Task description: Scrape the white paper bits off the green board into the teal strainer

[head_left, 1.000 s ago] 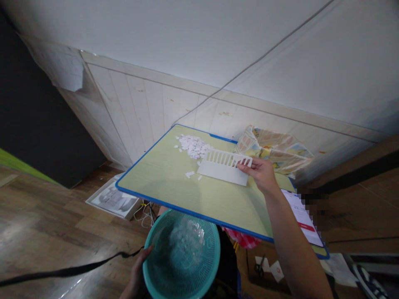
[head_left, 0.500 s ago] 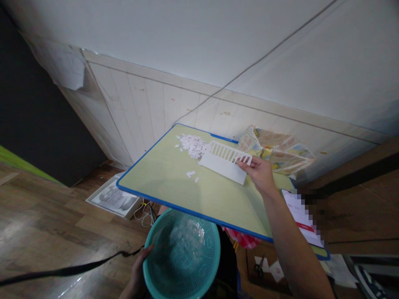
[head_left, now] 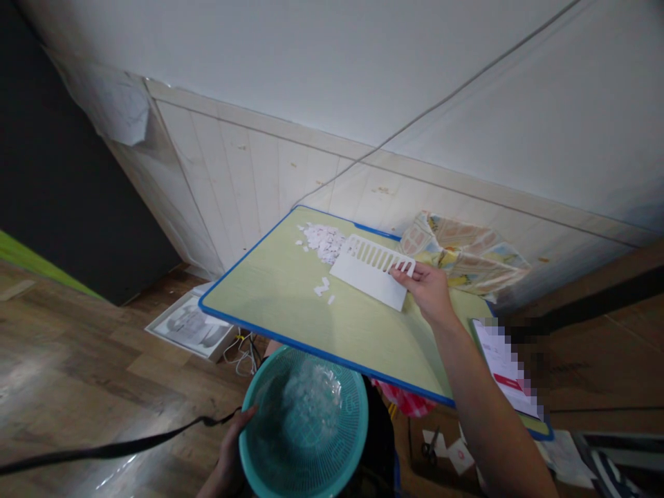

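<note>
My right hand grips one end of a white slotted plastic panel that lies on a pale green table with a blue rim. The panel's far end touches a heap of small white paper scraps near the table's far corner. A few loose scraps lie just in front of the panel. My left hand holds the rim of a teal mesh basket below the table's near edge; white scraps lie inside it.
A patterned cloth lies bunched at the table's far right by the panelled wall. A printed sheet rests on the right end. On the wooden floor are a framed picture, cables, scissors and a black strap.
The right hand has swung the panel's far end a little toward the scrap heap, pressing against it. The view shifted slightly. The basket and left hand stay in place.
</note>
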Available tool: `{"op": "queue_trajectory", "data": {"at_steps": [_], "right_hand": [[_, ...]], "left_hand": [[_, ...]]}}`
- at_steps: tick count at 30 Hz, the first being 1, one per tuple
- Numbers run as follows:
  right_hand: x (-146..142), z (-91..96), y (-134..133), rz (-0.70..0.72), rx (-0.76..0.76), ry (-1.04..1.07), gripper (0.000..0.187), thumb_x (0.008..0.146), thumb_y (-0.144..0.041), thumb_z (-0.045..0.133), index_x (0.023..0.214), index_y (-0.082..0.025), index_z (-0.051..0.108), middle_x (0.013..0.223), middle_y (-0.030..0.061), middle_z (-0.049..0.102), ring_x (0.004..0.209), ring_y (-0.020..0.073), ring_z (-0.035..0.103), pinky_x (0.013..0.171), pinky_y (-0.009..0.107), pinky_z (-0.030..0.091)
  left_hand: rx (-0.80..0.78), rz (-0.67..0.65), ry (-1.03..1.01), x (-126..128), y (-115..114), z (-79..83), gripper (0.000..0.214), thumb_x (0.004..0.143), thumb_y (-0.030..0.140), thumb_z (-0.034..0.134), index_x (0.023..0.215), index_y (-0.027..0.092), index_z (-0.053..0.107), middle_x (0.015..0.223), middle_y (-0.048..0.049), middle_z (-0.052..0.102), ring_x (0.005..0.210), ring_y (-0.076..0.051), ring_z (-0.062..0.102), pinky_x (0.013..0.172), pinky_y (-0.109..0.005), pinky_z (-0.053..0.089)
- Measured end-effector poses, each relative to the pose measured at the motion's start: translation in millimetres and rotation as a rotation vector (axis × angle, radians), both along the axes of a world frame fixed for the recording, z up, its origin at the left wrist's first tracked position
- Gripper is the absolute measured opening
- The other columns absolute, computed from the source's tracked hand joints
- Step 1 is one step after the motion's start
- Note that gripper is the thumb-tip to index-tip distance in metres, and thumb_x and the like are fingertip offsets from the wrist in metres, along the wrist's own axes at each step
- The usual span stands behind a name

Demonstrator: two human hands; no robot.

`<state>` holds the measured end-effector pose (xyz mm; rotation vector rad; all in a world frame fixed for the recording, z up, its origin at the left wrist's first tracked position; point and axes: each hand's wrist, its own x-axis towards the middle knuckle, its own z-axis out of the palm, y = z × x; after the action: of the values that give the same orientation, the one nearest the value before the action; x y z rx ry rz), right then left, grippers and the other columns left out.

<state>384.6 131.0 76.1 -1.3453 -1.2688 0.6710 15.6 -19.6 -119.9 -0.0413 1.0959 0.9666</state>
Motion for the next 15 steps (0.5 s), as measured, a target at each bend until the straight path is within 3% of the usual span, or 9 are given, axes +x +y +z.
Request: {"op": "queue_trajectory", "data": {"at_steps": [7,15], "right_hand": [[-5.1,3.5,-4.5,0.093,-0.04,0.014,0.036,0.068,-0.045,0.087,0.093,-0.019,0.081,0.093,0.0071,0.081,0.079,0.024,0.075,0.073,0.035,0.059],[3.9,5.2,-10.1,0.181,-0.075,0.046,0.03,0.069,-0.041,0.088,0.09,-0.02,0.082,0.09,0.0057,0.081,0.076,0.0229,0.075,0.071,0.033,0.058]], "left_hand": [[0.06,-0.041,0.04,-1.5,-3.0,-8.8,0.021,0.057,0.031,0.09,0.062,0.018,0.075,0.052,-0.0042,0.077,0.047,-0.03,0.071,0.058,-0.043,0.063],[0.044,-0.071,0.044,-3.7,-3.5,-7.5,0.012,0.068,0.027,0.085,0.072,0.02,0.076,0.048,-0.0045,0.074,0.049,-0.032,0.073,0.048,-0.039,0.059]]}}
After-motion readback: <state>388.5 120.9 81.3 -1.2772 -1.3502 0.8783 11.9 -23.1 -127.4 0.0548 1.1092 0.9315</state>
